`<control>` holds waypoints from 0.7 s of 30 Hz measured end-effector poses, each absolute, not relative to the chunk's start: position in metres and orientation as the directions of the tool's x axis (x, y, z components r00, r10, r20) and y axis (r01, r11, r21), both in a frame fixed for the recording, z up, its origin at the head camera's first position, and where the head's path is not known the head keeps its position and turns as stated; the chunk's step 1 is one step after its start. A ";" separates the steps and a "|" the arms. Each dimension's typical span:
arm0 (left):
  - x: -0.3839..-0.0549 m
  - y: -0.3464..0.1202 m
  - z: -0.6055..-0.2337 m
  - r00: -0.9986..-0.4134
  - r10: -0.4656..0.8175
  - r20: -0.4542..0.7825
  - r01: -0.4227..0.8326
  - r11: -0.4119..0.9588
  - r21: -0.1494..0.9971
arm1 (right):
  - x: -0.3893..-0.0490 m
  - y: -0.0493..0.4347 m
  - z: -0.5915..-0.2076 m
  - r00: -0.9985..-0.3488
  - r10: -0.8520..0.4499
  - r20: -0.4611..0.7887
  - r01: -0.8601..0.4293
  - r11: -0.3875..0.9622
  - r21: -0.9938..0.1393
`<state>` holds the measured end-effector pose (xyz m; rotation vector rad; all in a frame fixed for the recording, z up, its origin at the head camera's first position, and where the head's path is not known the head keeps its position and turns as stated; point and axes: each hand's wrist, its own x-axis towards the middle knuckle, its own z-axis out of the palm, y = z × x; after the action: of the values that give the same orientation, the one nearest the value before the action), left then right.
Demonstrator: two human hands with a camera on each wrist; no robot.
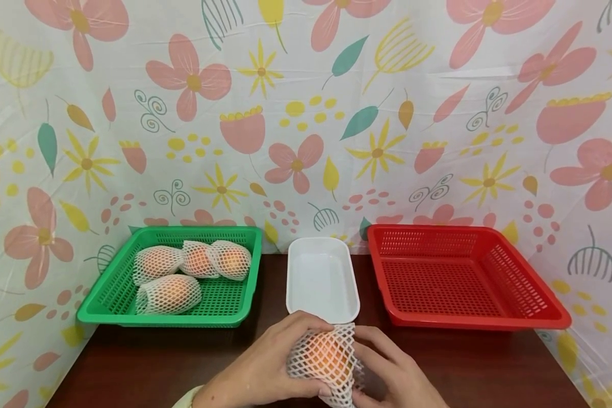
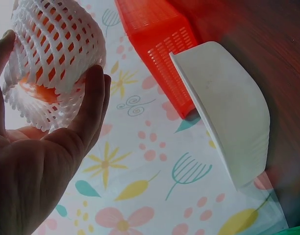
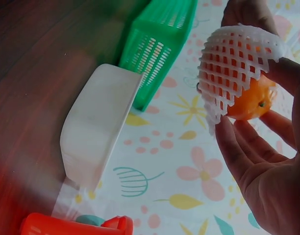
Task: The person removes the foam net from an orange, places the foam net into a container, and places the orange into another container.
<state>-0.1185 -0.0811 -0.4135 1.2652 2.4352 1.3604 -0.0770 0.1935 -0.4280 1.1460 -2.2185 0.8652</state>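
Note:
An orange (image 3: pixel 258 100) sits partly inside a white foam net (image 1: pixel 331 362), held low at the front in both hands. My left hand (image 1: pixel 270 362) grips it from the left, its fingers and thumb curled round the net; the left wrist view shows orange skin under the mesh. On the other side, my right hand (image 1: pixel 398 368) pinches the net's edge near its opening. In the right wrist view, bare peel with a small green stem spot shows beyond the net. Just behind the hands is a white tray (image 1: pixel 322 243).
A green basket (image 1: pixel 168 320) at the left holds several net-wrapped fruits (image 1: pixel 169 293). To the right stands a red basket (image 1: pixel 438 283) with nothing in it. All rest on a dark wooden table (image 1: pixel 158 362) before a flowered cloth (image 1: pixel 306 113).

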 end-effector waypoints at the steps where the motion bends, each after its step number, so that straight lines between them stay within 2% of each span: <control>1: -0.118 -0.081 -0.414 -0.659 0.688 0.304 0.619 0.267 0.739 | -0.076 0.193 -0.428 -0.534 -0.527 0.661 -0.834 0.454 -0.313; 11: -0.115 -0.076 -0.416 -0.655 0.671 0.348 0.648 0.261 0.716 | -0.072 0.187 -0.427 -0.558 -0.548 0.624 -0.822 0.467 -0.325; 16: -0.114 -0.074 -0.419 -0.640 0.670 0.376 0.677 0.260 0.688 | -0.071 0.186 -0.429 -0.549 -0.553 0.627 -0.827 0.471 -0.308; 21: -0.112 -0.073 -0.421 -0.659 0.669 0.345 0.655 0.283 0.701 | -0.072 0.185 -0.432 -0.534 -0.563 0.631 -0.843 0.414 -0.344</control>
<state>-0.1119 -0.0728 -0.4212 1.2911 2.5030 1.3553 -0.0718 0.1845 -0.4321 1.1984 -2.2542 0.9034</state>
